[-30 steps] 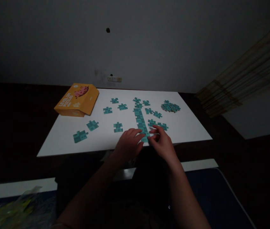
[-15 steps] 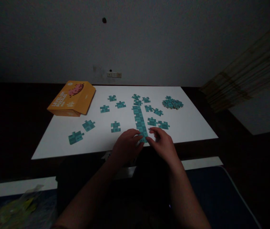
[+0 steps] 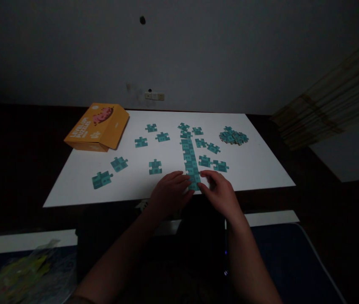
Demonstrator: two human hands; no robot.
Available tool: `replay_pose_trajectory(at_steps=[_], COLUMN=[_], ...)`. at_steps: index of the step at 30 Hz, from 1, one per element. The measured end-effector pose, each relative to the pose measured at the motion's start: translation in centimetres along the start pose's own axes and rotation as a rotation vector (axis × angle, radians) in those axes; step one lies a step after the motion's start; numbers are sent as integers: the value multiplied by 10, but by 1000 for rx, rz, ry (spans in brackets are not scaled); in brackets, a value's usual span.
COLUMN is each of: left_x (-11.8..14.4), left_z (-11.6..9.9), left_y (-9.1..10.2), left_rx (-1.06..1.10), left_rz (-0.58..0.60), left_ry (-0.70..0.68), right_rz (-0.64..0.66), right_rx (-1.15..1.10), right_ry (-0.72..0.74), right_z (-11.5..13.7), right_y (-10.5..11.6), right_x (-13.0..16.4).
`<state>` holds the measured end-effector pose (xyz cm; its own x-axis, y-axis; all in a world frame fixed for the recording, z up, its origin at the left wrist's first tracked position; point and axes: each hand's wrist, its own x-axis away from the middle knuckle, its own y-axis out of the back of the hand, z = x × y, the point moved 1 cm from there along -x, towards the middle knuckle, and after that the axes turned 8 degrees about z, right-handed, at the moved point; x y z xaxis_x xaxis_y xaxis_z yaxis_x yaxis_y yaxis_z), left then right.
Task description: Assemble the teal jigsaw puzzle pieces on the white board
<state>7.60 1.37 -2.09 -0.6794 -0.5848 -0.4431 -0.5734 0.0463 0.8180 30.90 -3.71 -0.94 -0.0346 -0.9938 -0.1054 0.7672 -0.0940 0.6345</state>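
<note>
A narrow strip of joined teal jigsaw pieces (image 3: 190, 160) runs from the table's near edge towards its middle. My left hand (image 3: 170, 191) lies along the near end of this puzzle strip, with its fingers bent together and their tips on the left side. On the other side, my right hand (image 3: 220, 191) has its thumb and index finger curved against the strip's right edge. The near end is partly covered by my fingers. Just beyond the right hand lie two loose pieces, a left one (image 3: 205, 161) and a right one (image 3: 220, 166).
An orange puzzle box (image 3: 97, 128) stands at the table's back left. A heap of teal pieces (image 3: 233, 136) is at the back right. Single pieces, such as one left of the strip (image 3: 155, 166), lie scattered on the white table (image 3: 255, 169). A plastic bag (image 3: 33, 274) is at lower left.
My right index fingertip has come in against the strip's right edge. My left hand stays at the near end. The whole view has shifted slightly.
</note>
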Motion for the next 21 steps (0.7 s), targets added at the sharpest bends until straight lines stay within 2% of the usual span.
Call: replay_pose_trajectory(at_steps=[8,21], left_x=[0,-12], left_z=[-5,-19], left_y=[1,10], left_rx=[-93,-207], left_rz=[29,252], left_ry=[-25,-46], right_rz=[51,126], right_rx=[23,58], right_ry=[67,2], right_z=[4,6], right_y=[1,9], right_x=[-1,-4])
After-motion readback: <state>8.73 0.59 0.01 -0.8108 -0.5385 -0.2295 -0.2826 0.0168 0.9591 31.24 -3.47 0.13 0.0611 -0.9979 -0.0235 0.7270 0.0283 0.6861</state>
